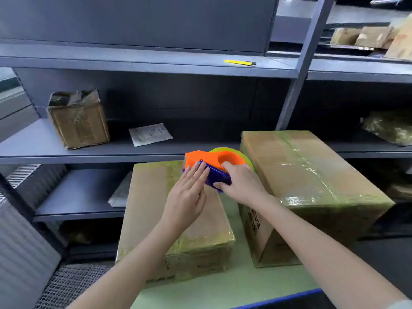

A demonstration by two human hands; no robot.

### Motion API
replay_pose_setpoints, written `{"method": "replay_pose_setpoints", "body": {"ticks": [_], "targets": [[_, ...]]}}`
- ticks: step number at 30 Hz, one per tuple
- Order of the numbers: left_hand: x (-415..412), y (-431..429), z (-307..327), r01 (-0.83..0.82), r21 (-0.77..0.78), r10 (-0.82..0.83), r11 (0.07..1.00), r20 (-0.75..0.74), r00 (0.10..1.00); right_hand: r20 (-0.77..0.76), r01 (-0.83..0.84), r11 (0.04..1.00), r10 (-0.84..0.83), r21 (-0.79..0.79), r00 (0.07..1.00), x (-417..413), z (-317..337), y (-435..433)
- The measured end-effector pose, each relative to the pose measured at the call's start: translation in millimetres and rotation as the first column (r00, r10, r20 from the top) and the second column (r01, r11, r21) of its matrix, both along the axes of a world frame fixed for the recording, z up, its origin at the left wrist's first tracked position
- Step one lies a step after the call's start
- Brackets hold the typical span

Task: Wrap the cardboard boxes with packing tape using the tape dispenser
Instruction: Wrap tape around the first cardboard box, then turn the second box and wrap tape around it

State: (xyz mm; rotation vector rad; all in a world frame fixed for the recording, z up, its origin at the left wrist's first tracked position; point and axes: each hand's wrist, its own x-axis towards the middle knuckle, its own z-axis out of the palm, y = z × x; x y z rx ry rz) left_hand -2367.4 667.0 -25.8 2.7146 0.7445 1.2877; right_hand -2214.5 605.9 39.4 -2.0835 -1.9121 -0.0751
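Two cardboard boxes stand on a pale green table [234, 284]. The smaller box [151, 210] is in the middle, the larger taped box [312, 175] to its right. An orange and purple tape dispenser [214, 163] with a yellowish tape roll hovers over the far right corner of the smaller box. My right hand [240, 184] grips the dispenser around its purple body. My left hand [187, 192] lies flat with fingers extended, fingertips touching the dispenser's purple front edge above the smaller box.
Grey metal shelving [133, 150] stands behind the table. On it sit a torn-open small box [78, 121], a white packet [149, 133] and a yellow cutter [239, 62]. More parcels [370, 36] lie top right. A metal grate [71, 284] is at lower left.
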Motion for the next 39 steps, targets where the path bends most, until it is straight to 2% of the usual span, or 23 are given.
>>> {"method": "replay_pose_setpoints", "body": {"ticks": [5, 10, 14, 21, 25, 27, 31, 33, 36, 39], "targets": [[54.7, -5.7, 24.8, 0.105, 0.030, -0.104, 0.994, -0.025, 0.994, 0.038, 0.152, 0.987, -0.154, 0.053, 0.987, 45.0, 28.6, -26.7], [108.9, -19.2, 29.0, 0.204, 0.053, -0.194, 0.978, -0.153, 0.969, 0.050, 0.323, 0.946, -0.322, -0.012, 0.945, 91.3, 26.5, -59.0], [137.7, -31.7, 22.6, 0.242, 0.043, -0.226, 0.969, -0.231, 0.946, 0.033, 0.388, 0.919, -0.386, -0.073, 0.922, 113.2, 18.3, -79.1], [149.5, -37.7, 16.7, 0.248, 0.014, -0.242, 0.969, -0.168, 0.956, 0.034, 0.357, 0.930, -0.356, -0.084, 0.934, 120.0, 17.6, -80.2], [146.8, -36.3, 17.7, 0.239, 0.000, -0.235, 0.971, -0.185, 0.954, 0.055, 0.343, 0.933, -0.339, -0.108, 0.939, 123.3, 18.4, -76.7], [144.5, -34.1, 20.5, 0.247, -0.026, -0.247, 0.969, -0.205, 0.947, 0.113, 0.347, 0.933, -0.337, -0.094, 0.935, 124.2, 19.3, -73.1], [131.9, -23.7, 22.8, 0.251, -0.040, -0.252, 0.967, -0.252, 0.934, 0.296, 0.379, 0.924, -0.378, 0.057, 0.877, 111.6, 19.8, -62.7], [121.7, -18.0, 22.2, 0.222, -0.054, -0.229, 0.973, -0.249, 0.941, 0.308, 0.351, 0.923, -0.384, 0.158, 0.870, 99.3, 20.0, -55.5], [100.0, -11.5, 22.4, 0.169, -0.070, -0.181, 0.983, -0.227, 0.957, 0.259, 0.237, 0.948, -0.288, 0.211, 0.922, 76.2, 19.6, -38.6], [69.7, -3.9, 18.1, 0.095, -0.093, -0.113, 0.991, -0.208, 0.971, 0.204, 0.118, 0.984, -0.143, 0.133, 0.968, 47.3, 10.4, -16.3]]}}
